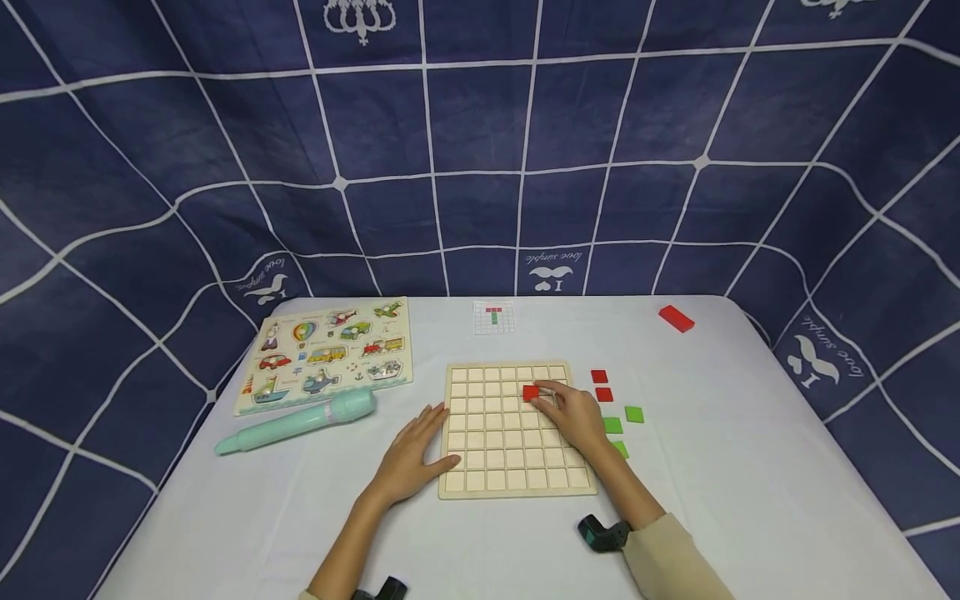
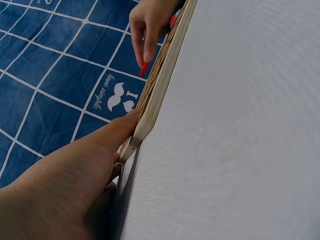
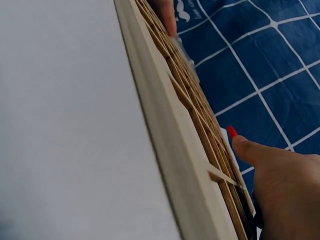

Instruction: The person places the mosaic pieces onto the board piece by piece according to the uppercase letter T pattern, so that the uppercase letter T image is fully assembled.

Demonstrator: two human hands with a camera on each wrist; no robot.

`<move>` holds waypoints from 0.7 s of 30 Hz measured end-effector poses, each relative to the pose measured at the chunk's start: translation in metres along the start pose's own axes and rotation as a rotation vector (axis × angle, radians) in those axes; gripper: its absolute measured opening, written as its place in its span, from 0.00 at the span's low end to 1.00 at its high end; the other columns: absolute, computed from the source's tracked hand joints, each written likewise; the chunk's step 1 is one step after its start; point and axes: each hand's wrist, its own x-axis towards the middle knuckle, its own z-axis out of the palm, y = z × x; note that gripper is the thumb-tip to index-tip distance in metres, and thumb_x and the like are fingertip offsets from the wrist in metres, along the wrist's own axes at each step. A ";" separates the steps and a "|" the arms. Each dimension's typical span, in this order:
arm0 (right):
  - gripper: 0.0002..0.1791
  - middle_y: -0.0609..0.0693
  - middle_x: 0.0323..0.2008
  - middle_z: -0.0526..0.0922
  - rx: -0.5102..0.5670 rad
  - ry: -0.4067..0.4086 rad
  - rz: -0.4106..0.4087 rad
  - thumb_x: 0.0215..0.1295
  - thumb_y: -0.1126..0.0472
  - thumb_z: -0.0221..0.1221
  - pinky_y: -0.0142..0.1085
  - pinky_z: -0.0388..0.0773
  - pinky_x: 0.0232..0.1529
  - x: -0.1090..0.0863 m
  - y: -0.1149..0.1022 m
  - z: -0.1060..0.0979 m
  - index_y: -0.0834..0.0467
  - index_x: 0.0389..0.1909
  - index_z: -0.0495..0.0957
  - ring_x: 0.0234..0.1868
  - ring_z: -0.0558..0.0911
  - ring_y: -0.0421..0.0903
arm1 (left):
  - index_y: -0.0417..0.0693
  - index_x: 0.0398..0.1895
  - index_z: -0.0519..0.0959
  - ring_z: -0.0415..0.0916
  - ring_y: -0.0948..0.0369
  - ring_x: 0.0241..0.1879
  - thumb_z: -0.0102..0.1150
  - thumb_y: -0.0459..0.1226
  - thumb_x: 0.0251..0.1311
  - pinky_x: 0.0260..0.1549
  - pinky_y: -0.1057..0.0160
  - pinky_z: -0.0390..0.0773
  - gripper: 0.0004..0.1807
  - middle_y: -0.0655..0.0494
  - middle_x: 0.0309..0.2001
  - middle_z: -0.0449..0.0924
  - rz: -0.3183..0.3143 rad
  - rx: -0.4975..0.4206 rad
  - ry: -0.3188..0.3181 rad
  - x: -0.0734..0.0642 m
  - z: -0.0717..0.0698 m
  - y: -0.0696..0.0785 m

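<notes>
Tile (image 1: 531, 392), red and square, is above the far-right part of the wooden grid board (image 1: 475, 472), pinched at its right side between the thumb and fingers of the right hand (image 1: 573, 417). It lies at the fingertips, on the left of that grip, and the right hand is clearly the nearer one. Being square, it has no evident long axis; from the head its sides run roughly with the grid lines, while both wrist views show it nearly edge-on and tilted. Whether it touches a cell I cannot tell.

The left hand (image 1: 408, 457) rests at the board's left edge, fingers extended and thumb apart from them, lying over the rim.

Just beside the board's right edge are two red tiles (image 1: 603, 394) and three green tiles (image 1: 633, 414). Beyond its far edge is a printed card (image 1: 494, 324); a red block (image 1: 677, 318) lies far right. Left on the white counter (image 1: 750, 433) are a picture puzzle (image 1: 330, 354) and a turquoise pen-shaped object (image 1: 300, 423).
</notes>
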 end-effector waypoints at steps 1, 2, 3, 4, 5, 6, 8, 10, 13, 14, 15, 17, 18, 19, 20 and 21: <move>0.18 0.39 0.08 0.57 -0.003 0.001 0.007 0.54 0.51 0.66 0.28 0.51 0.11 0.002 0.000 0.002 0.53 0.45 0.82 0.11 0.53 0.34 | 0.46 0.70 0.57 0.43 0.55 0.70 0.59 0.56 0.54 0.66 0.52 0.46 0.44 0.53 0.70 0.53 -0.002 -0.001 0.000 0.000 0.000 0.000; 0.18 0.39 0.07 0.57 -0.005 0.000 0.012 0.54 0.50 0.66 0.29 0.51 0.11 0.005 0.001 0.003 0.53 0.45 0.82 0.11 0.53 0.35 | 0.46 0.70 0.57 0.43 0.56 0.70 0.58 0.56 0.54 0.66 0.52 0.46 0.44 0.53 0.70 0.52 -0.002 -0.001 0.000 0.000 0.000 -0.001; 0.18 0.39 0.07 0.57 -0.006 -0.003 0.018 0.54 0.50 0.65 0.29 0.51 0.11 0.007 0.001 0.004 0.53 0.45 0.82 0.12 0.52 0.35 | 0.47 0.70 0.57 0.43 0.56 0.70 0.58 0.57 0.54 0.66 0.52 0.46 0.44 0.54 0.70 0.52 -0.002 0.000 0.002 0.000 0.000 -0.001; 0.18 0.40 0.07 0.57 -0.007 -0.008 0.025 0.54 0.50 0.65 0.29 0.51 0.11 0.008 0.002 0.005 0.52 0.46 0.82 0.12 0.52 0.35 | 0.47 0.70 0.57 0.43 0.56 0.70 0.58 0.57 0.54 0.66 0.52 0.46 0.44 0.54 0.70 0.52 -0.001 0.000 0.004 0.000 0.001 -0.002; 0.19 0.40 0.07 0.57 -0.011 -0.012 0.029 0.54 0.50 0.65 0.29 0.51 0.11 0.010 0.002 0.007 0.52 0.46 0.82 0.12 0.52 0.35 | 0.47 0.70 0.57 0.43 0.56 0.70 0.58 0.57 0.54 0.66 0.52 0.46 0.44 0.54 0.70 0.52 -0.002 0.001 0.002 0.000 0.001 -0.002; 0.19 0.40 0.07 0.57 -0.012 -0.019 0.035 0.55 0.50 0.65 0.29 0.52 0.12 0.011 0.002 0.007 0.52 0.46 0.82 0.12 0.52 0.35 | 0.47 0.70 0.57 0.43 0.56 0.70 0.58 0.57 0.54 0.66 0.52 0.46 0.44 0.54 0.70 0.52 0.000 0.000 0.003 0.000 0.001 -0.002; 0.19 0.40 0.08 0.57 -0.022 -0.032 0.041 0.55 0.50 0.65 0.30 0.52 0.12 0.012 0.002 0.008 0.52 0.46 0.82 0.12 0.53 0.36 | 0.47 0.70 0.57 0.43 0.56 0.70 0.58 0.57 0.54 0.66 0.52 0.46 0.44 0.54 0.70 0.53 0.000 0.000 0.002 0.000 0.001 -0.002; 0.18 0.40 0.08 0.57 -0.029 -0.044 0.044 0.55 0.50 0.65 0.30 0.53 0.12 0.013 0.002 0.009 0.52 0.46 0.82 0.12 0.54 0.36 | 0.47 0.70 0.57 0.43 0.56 0.70 0.59 0.56 0.53 0.66 0.52 0.46 0.44 0.53 0.70 0.53 0.000 -0.001 0.001 -0.001 0.000 -0.001; 0.18 0.39 0.08 0.58 -0.046 -0.064 0.040 0.55 0.50 0.65 0.30 0.53 0.12 0.015 0.001 0.009 0.53 0.46 0.82 0.12 0.54 0.36 | 0.47 0.70 0.57 0.44 0.56 0.70 0.59 0.56 0.53 0.66 0.52 0.46 0.44 0.53 0.70 0.53 -0.001 0.004 0.001 0.000 -0.001 -0.001; 0.18 0.39 0.08 0.58 -0.047 -0.070 0.039 0.55 0.50 0.65 0.30 0.53 0.12 0.016 0.001 0.009 0.53 0.46 0.82 0.12 0.54 0.36 | 0.47 0.70 0.57 0.44 0.56 0.70 0.59 0.56 0.53 0.66 0.52 0.46 0.44 0.53 0.70 0.53 -0.001 0.006 0.001 0.000 -0.001 -0.001; 0.18 0.39 0.08 0.57 -0.050 -0.076 0.038 0.56 0.50 0.64 0.30 0.52 0.12 0.017 0.001 0.009 0.53 0.46 0.82 0.12 0.54 0.36 | 0.47 0.70 0.57 0.44 0.56 0.70 0.59 0.56 0.54 0.66 0.52 0.46 0.44 0.53 0.70 0.53 -0.001 0.006 0.001 0.000 -0.001 -0.001; 0.18 0.39 0.07 0.57 -0.057 -0.085 0.035 0.56 0.50 0.64 0.30 0.52 0.12 0.017 0.001 0.009 0.53 0.46 0.82 0.12 0.53 0.36 | 0.47 0.70 0.57 0.44 0.56 0.70 0.59 0.56 0.54 0.66 0.52 0.46 0.44 0.53 0.70 0.53 0.001 0.007 0.002 0.000 0.000 -0.001; 0.18 0.39 0.07 0.57 -0.060 -0.087 0.036 0.56 0.50 0.64 0.30 0.52 0.12 0.018 0.001 0.009 0.53 0.46 0.82 0.12 0.53 0.36 | 0.47 0.70 0.56 0.44 0.56 0.70 0.59 0.56 0.54 0.66 0.52 0.46 0.44 0.53 0.70 0.53 0.003 0.008 0.001 0.000 0.000 -0.002; 0.18 0.39 0.07 0.58 -0.062 -0.088 0.038 0.56 0.50 0.64 0.30 0.52 0.12 0.018 0.000 0.009 0.53 0.47 0.82 0.12 0.53 0.36 | 0.47 0.70 0.56 0.43 0.56 0.70 0.59 0.56 0.54 0.66 0.52 0.46 0.44 0.53 0.70 0.53 0.004 0.008 0.000 0.000 0.000 -0.002; 0.18 0.39 0.07 0.58 -0.064 -0.089 0.040 0.56 0.50 0.64 0.30 0.52 0.12 0.018 0.000 0.009 0.53 0.47 0.81 0.12 0.54 0.36 | 0.47 0.70 0.57 0.44 0.56 0.70 0.59 0.56 0.54 0.66 0.52 0.46 0.44 0.53 0.70 0.53 0.007 0.006 0.001 0.000 0.000 -0.002; 0.19 0.40 0.07 0.58 -0.066 -0.091 0.044 0.56 0.50 0.64 0.30 0.53 0.12 0.018 0.000 0.008 0.53 0.47 0.81 0.12 0.54 0.37 | 0.47 0.70 0.57 0.44 0.56 0.70 0.59 0.56 0.54 0.66 0.52 0.46 0.44 0.53 0.70 0.53 0.008 0.006 0.001 0.000 0.000 -0.002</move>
